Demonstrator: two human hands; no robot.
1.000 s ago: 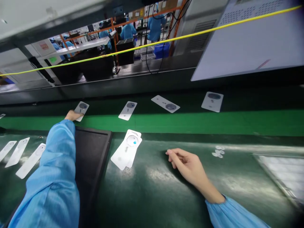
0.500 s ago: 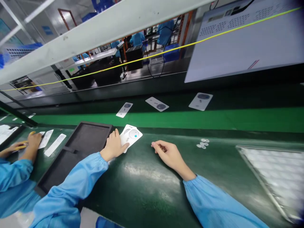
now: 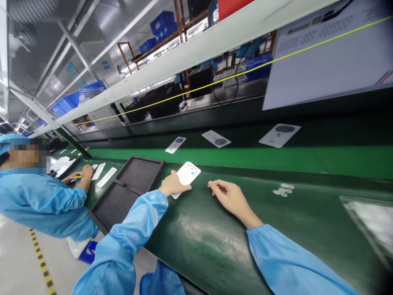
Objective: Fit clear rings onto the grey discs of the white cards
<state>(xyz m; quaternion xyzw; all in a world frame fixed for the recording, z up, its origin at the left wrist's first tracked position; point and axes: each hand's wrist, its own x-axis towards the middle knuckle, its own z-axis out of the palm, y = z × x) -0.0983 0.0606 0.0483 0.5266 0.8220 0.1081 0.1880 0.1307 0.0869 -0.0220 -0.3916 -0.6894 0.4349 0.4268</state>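
My left hand (image 3: 175, 183) grips a white phone back cover (image 3: 188, 172) near its lower left part, thumb toward me and fingers over its left side. A round ring with a small blue spot shows at the cover's upper end. To the right of it, my right hand (image 3: 226, 196) hovers over the green bench with fingers curled and thumb pressed to the fingertip. Whatever that pinch holds, if anything, is too small to make out. Several small clear round pieces (image 3: 283, 189) lie on the bench to the right of this hand.
A black two-part tray (image 3: 144, 170) lies left of my left hand. Three phone back covers (image 3: 216, 139) rest on the green belt (image 3: 242, 154) beyond. At right is a clear tray (image 3: 368, 221) of pale pieces. A co-worker (image 3: 46, 192) works at far left.
My view has swung left, so the bench shifts right in the picture and the co-worker appears. My left hand stays on the cover; my right hand stays curled beside it.
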